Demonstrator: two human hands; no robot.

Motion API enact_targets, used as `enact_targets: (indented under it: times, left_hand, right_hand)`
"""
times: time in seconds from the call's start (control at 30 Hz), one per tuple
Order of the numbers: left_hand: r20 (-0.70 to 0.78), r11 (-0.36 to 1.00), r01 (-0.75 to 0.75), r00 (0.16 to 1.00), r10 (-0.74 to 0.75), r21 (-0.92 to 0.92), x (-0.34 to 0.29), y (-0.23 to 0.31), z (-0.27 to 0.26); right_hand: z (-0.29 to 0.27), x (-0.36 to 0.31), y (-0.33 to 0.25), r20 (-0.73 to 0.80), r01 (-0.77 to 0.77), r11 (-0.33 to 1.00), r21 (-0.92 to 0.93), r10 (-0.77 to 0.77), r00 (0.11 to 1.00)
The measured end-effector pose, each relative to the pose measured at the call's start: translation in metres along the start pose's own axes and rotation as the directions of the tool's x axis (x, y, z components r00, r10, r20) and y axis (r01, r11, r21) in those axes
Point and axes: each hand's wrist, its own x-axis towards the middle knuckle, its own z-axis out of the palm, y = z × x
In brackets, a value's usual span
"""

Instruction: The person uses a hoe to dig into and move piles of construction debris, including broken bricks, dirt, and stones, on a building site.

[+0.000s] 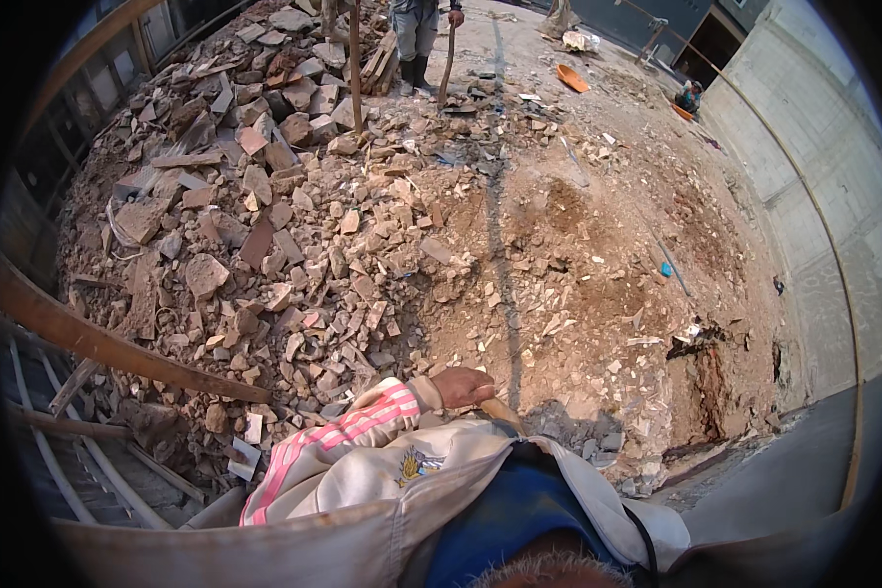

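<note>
My left hand [464, 386], in a pale sleeve with pink stripes, reaches in front of my body over the rubble. Its fingers are closed round the end of a wooden tool handle [503, 415]. The rest of that handle runs down behind my open jacket [431, 465], so its working end is hidden. No part of my right hand shows. Just ahead of the closed fist lies broken ground [559, 338] of brown earth and small stones. A heap of broken bricks and concrete [265, 235] rises on the left.
At the far side a person in boots [416, 39] stands with a long-handled tool [447, 69]. Another person [691, 96] crouches by the concrete wall [804, 147] at right. An orange basin [572, 78] lies on the ground. Wooden planks [127, 348] border the left.
</note>
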Motion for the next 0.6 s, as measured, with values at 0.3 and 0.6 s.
enact_targets:
  times: [0.3, 0.6]
  left_hand:
    - [-0.073, 0.996, 0.063, 0.996, -0.058, 0.062, 0.019, -0.014, 0.020]
    - [-0.191, 0.917, 0.312, 0.944, -0.270, 0.246, 0.103, 0.027, 0.071]
  right_hand:
    - [0.047, 0.023, -0.022, 0.073, -0.057, 0.997, -0.061, 0.061, 0.995]
    - [0.060, 0.125, -0.094, 0.142, -0.119, 0.983, -0.139, 0.139, 0.980]
